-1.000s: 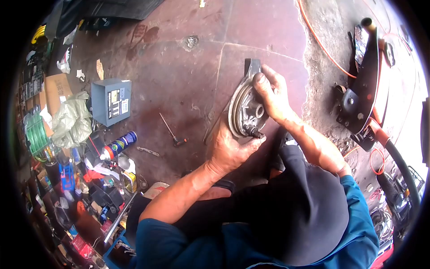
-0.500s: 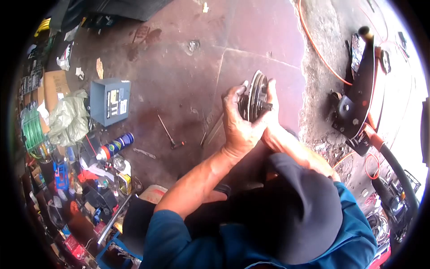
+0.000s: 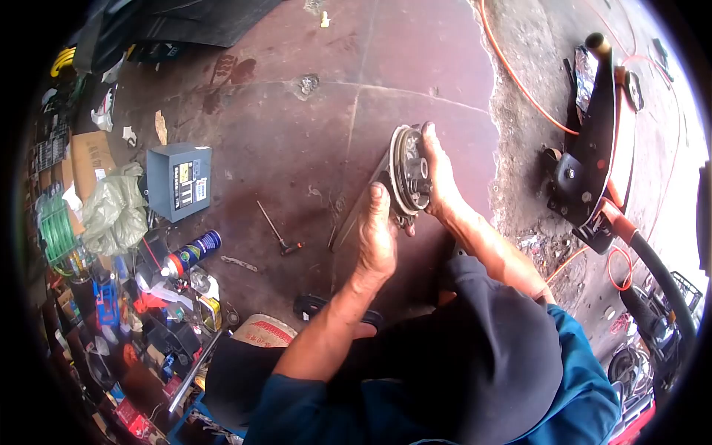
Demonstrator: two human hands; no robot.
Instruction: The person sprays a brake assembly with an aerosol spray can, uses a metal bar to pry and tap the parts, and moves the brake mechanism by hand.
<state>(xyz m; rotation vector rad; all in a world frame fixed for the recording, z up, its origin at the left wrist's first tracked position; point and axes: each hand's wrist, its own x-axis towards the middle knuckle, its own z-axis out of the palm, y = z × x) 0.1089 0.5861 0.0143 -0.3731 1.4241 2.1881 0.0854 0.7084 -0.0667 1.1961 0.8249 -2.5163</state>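
A round, greasy metal part (image 3: 406,170) with a stepped rim and a protruding central stub stands nearly on edge between my hands, above the floor. My right hand (image 3: 446,185) grips its right side, thumb up along the rim. My left hand (image 3: 378,241) is closed at its lower left edge with the thumb raised; most of its fingers are hidden behind or under the part. Left of the hands, a T-handled tool (image 3: 278,228) and a thin flat wrench-like tool (image 3: 239,263) lie on the floor.
A blue spray can (image 3: 194,252) and a grey-blue box (image 3: 179,182) are at left, beside a crowded heap of tools and a plastic bag (image 3: 115,200). A floor jack (image 3: 593,156) stands at right, near an orange hose (image 3: 519,81). My cap (image 3: 504,341) covers the lower middle.
The round part has turned so its stub side shows more, and it has shifted slightly left. My left hand has slid down from its upper left side to its lower edge.
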